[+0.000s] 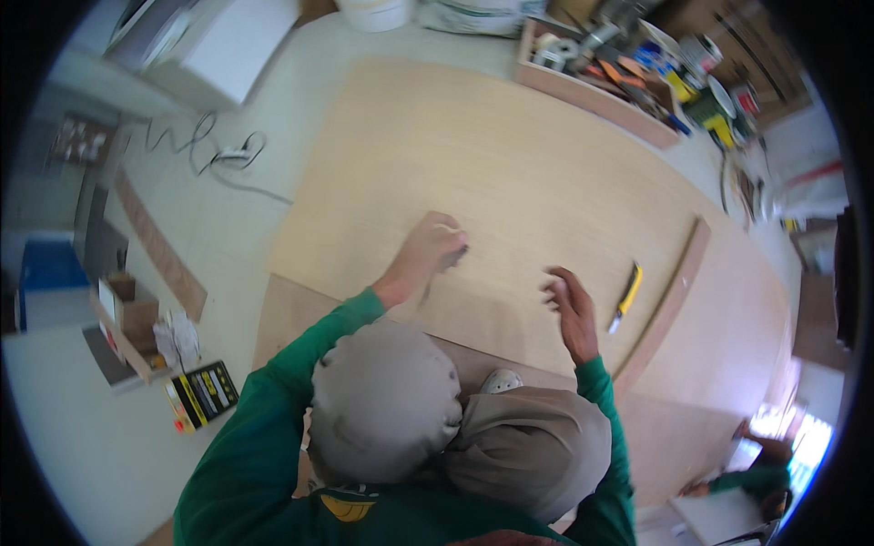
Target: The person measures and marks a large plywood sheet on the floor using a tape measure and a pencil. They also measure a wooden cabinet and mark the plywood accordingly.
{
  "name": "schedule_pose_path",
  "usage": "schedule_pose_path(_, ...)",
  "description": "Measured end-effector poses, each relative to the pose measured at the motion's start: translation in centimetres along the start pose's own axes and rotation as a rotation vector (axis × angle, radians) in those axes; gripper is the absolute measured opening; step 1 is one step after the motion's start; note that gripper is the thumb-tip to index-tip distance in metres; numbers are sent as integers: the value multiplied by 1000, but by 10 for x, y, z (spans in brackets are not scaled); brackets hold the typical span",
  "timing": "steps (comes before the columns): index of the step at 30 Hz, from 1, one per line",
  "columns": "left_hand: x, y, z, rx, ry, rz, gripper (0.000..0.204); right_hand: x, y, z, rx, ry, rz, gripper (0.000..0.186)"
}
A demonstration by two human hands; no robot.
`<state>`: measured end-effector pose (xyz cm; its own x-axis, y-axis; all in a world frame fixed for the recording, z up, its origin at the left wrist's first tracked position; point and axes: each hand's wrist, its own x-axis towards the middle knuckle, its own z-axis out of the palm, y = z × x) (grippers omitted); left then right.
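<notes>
Over the pale plywood sheet, my left hand is closed, its fingers curled round a small dark object too blurred to name. My right hand hovers further right with its fingers loosely bent and apart, nothing visible in it. Just right of that hand lies a yellow and black utility knife, its pale blade end pointing toward me. Beyond the knife a long narrow wooden strip rests on the wood. My knees in grey-brown trousers are at the sheet's near edge.
A wooden tray full of tools and cans stands at the far right. Far left is a white cabinet; near it a cable trails over the floor. A black and yellow box lies left. Another person is at lower right.
</notes>
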<state>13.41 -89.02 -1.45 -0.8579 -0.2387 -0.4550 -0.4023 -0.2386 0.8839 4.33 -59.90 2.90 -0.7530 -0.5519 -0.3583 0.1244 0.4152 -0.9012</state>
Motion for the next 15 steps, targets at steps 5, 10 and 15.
schedule_pose_path(5,-11,3,-31,334,173,374,52,125,-54,111,184,-536,-23,32)
schedule_pose_path(10,-52,-2,-89,398,574,404,52,184,-83,183,119,-808,-122,19)
schedule_pose_path(15,-158,-72,-140,130,749,-3,29,276,-107,199,65,-650,-122,20)
